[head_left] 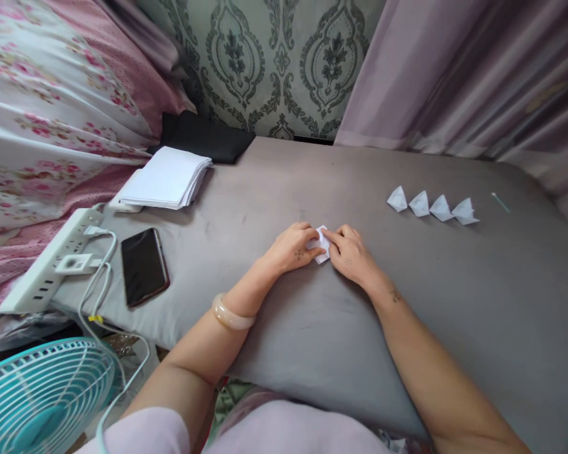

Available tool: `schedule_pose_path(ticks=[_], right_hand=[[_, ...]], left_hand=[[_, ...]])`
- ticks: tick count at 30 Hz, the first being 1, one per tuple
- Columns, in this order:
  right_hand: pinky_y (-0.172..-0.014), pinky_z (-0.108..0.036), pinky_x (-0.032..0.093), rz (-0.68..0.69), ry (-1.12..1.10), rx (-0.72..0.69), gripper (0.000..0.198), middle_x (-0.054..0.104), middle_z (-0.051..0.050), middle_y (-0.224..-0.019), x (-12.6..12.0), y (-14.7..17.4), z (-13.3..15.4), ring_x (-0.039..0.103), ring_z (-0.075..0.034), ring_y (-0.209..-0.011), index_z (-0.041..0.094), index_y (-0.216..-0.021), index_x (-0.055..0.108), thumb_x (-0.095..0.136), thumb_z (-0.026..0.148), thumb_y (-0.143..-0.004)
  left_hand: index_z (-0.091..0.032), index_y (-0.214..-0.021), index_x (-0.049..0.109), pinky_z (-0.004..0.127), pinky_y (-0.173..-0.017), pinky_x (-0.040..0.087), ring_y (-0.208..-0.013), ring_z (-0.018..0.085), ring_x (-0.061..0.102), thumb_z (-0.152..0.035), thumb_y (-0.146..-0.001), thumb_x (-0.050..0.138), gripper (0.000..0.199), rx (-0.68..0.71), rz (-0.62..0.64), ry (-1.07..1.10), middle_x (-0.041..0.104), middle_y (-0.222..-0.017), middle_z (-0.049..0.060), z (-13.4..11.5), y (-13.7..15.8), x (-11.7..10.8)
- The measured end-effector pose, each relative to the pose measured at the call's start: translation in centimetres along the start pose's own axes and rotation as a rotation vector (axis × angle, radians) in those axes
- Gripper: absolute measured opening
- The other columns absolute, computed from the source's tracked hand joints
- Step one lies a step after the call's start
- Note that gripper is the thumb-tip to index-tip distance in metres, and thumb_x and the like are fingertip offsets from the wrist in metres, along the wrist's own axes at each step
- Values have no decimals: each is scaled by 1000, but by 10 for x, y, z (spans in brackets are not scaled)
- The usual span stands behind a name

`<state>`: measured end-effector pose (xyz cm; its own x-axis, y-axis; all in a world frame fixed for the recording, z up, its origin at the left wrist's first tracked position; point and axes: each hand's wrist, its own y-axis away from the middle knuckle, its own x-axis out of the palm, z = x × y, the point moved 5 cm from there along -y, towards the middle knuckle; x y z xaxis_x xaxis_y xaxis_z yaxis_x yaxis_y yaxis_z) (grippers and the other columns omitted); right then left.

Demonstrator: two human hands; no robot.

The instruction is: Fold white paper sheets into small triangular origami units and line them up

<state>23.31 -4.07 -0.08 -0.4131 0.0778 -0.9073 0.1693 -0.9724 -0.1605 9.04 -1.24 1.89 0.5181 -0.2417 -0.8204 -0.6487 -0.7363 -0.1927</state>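
Nearest, lower left: a blue fan (42, 403), beside the grey cloth (303, 340) that covers the work surface. Farther in, both hands meet at a small folded paper (324, 244), which lies on the cloth midway between the wrists. Left hand (293, 248): half closed, thumb and fingertips on the paper, apparently pinning it. Right hand (353, 255): index finger extended onto the paper's upper edge, other fingers curled; cannot tell whether its thumb pinches from below. Handling estimate: very light, thin, stiffer where layered; creases readily, tears if pulled hard, may slide on the cloth. Best hold: flat fingertips over the layers, thumb near a fold. Left, past the phone (144, 268), a paper stack (165, 176); right, four pointed paper pieces (419, 205) in a row. Farthest: patterned wall (281, 63).
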Motion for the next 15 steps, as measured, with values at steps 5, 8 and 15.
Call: schedule_pose_path(ticks=[5, 8, 15], right_hand=[[-94, -41, 44, 90, -60, -5, 48, 54, -11, -104, -1, 0, -4, 52, -26, -103, 25, -136, 55, 44, 32, -90], [-99, -43, 40, 134, -75, -15, 53, 52, -11, -109, -1, 4, -5, 50, -27, -106, 24, -140, 50, 48, 41, -89], [-98, -45, 40, 103, -36, -23, 53, 51, -12, -111, 1, 8, -6, 49, -28, -107, 26, -138, 51, 49, 45, -89]], left_hand=[[-15, -92, 67, 30, -79, 49, -84, 19, 60, -30, -85, 61, 18, 17, 9, 41, 63, -94, 9, 2, 0, -2], [-14, -93, 68, 30, -79, 49, -84, 18, 59, -24, -86, 57, 17, 54, 13, 62, 63, -94, 9, 5, 1, 0], [-16, -101, 70, 35, -89, 48, -95, 20, 58, -8, -84, 44, 33, 77, -28, 30, 61, -102, 11, 16, 0, 3]])
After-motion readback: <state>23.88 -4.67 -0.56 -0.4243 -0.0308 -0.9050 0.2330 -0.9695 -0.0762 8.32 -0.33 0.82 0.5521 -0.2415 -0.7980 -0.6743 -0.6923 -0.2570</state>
